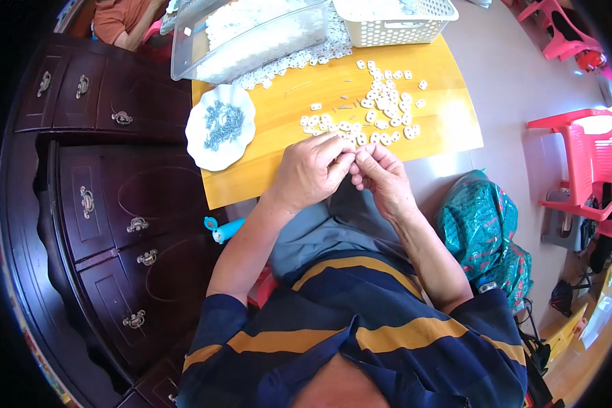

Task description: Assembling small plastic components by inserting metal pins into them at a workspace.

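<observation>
My left hand (310, 171) and my right hand (386, 182) meet at the near edge of the yellow wooden table (279, 146). Both are closed, thumbs and fingers pinched together at the tips. Whatever they hold is too small and too covered to make out. Just beyond the fingertips lie many small white plastic pieces with holes (385, 102), scattered loosely. A few thin metal pins (347, 107) rest among them. To the left, a white scalloped dish (200, 139) holds a heap of small grey metal screws (224, 124).
A clear bin (265, 51) full of white pieces and a white perforated basket (394, 32) stand at the back. Dark drawers (88, 204) line the left. Right of my legs sits a green bag (479, 217); farther right is a pink chair (585, 163). Another person's arm (139, 27) shows far left.
</observation>
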{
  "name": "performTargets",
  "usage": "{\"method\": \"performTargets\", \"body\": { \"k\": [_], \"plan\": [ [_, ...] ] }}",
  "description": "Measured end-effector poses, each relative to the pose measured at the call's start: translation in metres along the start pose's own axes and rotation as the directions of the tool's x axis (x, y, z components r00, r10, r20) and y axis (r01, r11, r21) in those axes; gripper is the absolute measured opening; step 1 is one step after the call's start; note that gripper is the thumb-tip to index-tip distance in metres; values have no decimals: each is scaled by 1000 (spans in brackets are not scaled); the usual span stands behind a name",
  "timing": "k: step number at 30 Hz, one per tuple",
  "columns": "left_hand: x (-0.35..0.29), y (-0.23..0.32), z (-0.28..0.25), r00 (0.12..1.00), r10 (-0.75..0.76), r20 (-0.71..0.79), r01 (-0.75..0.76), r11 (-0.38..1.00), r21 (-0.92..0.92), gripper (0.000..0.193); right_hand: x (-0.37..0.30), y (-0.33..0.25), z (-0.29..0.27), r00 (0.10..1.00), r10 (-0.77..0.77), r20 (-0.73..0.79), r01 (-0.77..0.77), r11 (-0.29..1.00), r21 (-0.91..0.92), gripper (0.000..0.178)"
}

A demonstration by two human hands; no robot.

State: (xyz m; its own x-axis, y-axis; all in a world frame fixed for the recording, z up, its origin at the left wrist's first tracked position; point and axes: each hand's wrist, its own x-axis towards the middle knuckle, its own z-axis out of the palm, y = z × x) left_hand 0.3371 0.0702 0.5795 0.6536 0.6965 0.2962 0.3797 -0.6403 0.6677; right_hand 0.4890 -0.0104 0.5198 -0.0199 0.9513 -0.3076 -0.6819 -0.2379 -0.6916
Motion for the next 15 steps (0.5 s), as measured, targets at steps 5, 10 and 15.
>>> {"method": "performTargets", "body": {
  "k": [5,10,15],
  "plan": [
    [-9,-3,0,996,-87,-32,85,994,-71,6,-1,4,4,994,-105,-9,100,969,-225,10],
    [-21,-11,0,991,-130,-33,123,980,-159,8,0,6,7,957,-288,-35,256,895,-364,8],
    [-40,-21,-4,986,-165,-22,154,954,-258,8,5,-32,11,785,-615,78,286,248,-926,7]
  ]
}}
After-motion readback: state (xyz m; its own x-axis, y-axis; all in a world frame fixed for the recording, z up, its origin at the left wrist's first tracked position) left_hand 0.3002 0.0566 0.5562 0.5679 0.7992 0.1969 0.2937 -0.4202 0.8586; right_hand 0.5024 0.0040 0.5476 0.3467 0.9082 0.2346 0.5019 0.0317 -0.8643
